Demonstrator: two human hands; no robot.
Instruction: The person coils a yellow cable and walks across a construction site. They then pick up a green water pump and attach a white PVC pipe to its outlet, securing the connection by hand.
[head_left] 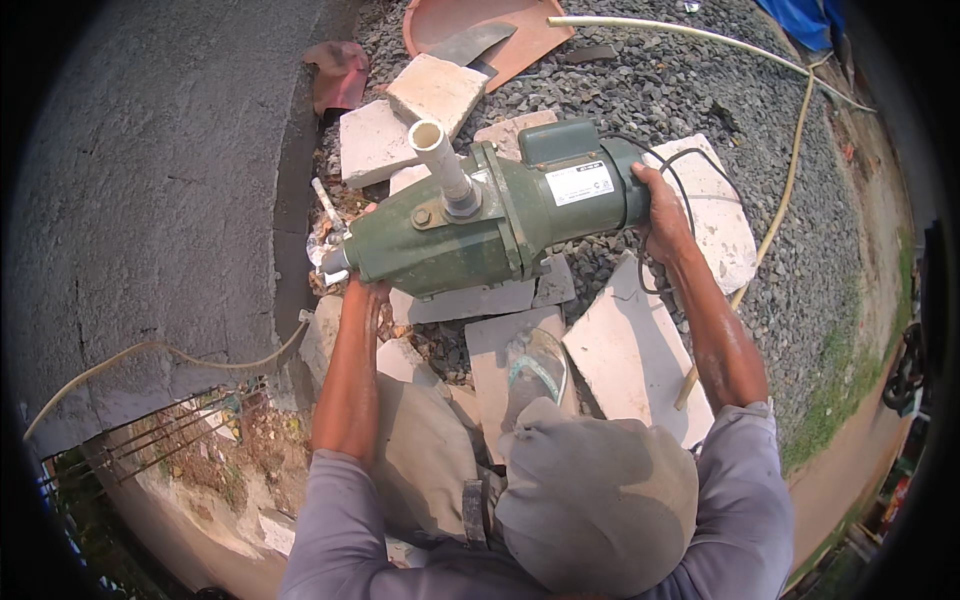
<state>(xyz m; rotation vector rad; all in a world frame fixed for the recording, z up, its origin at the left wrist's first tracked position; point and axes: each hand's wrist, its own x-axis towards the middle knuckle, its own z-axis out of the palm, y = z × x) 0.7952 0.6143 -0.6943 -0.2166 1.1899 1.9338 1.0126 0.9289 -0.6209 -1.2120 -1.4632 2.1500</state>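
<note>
A green electric water pump point(440, 245) lies crosswise in front of me, held above pale stone slabs. A short white pipe point(440, 165) stands up from its top, and a grey pipe stub point(335, 262) sticks out of its left end. My left hand point(368, 288) grips the pump's narrow left end from below; most of its fingers are hidden behind the casing. At the motor end, my right hand point(660, 215) is closed round the rounded cap, thumb on top. A black cable point(685, 190) loops from the motor past my right hand.
Broken stone slabs point(630, 345) lie under and around the pump on grey gravel point(790, 330). A rough concrete wall top point(170, 200) runs along the left. Farther off sit an orange basin point(540, 50) with a trowel blade and a pale hose point(790, 190).
</note>
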